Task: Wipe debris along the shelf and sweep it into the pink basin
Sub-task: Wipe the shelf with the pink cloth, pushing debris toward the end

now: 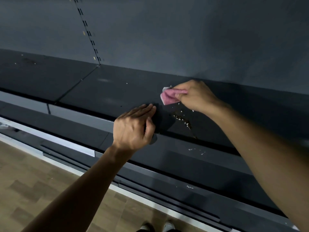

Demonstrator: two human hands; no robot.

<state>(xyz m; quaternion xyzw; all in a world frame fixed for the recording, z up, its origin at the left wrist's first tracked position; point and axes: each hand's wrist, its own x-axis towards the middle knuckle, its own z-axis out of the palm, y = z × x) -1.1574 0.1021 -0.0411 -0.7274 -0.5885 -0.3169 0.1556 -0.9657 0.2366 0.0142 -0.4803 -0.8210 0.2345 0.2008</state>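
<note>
Floor [30,173]: wood-pattern boards at the lower left, running under the shelving; the tips of two shoes [155,227] show at the bottom edge.
Slotted upright [88,30]: a strip of paired slots runs down the grey back panel at upper left and meets the shelf at its rear edge.
Shelf [103,87]: dark, flat, crossing the view from left to right; a seam between two panels cuts across it left of centre. A few pale specks lie scattered on the left panel and near the middle.
Left hand [133,126]: rests at the shelf's front edge, near centre. Its fingers [147,108] lie straight and together, flat on the shelf, holding nothing; the thumb side hangs over the front lip.
Debris [181,118]: a loose trail of small pale and brown crumbs on the shelf, just right of the left hand and below the cloth, running toward the front edge.
Pink cloth [168,96]: bunched, pressed on the shelf just behind the debris, with a white corner sticking out on its left.
Right hand [195,96]: reaches in from the right, fingers curled and gripping the pink cloth against the shelf.
Lower ledge [197,150]: below the front edge, with a few white flecks on it.
</note>
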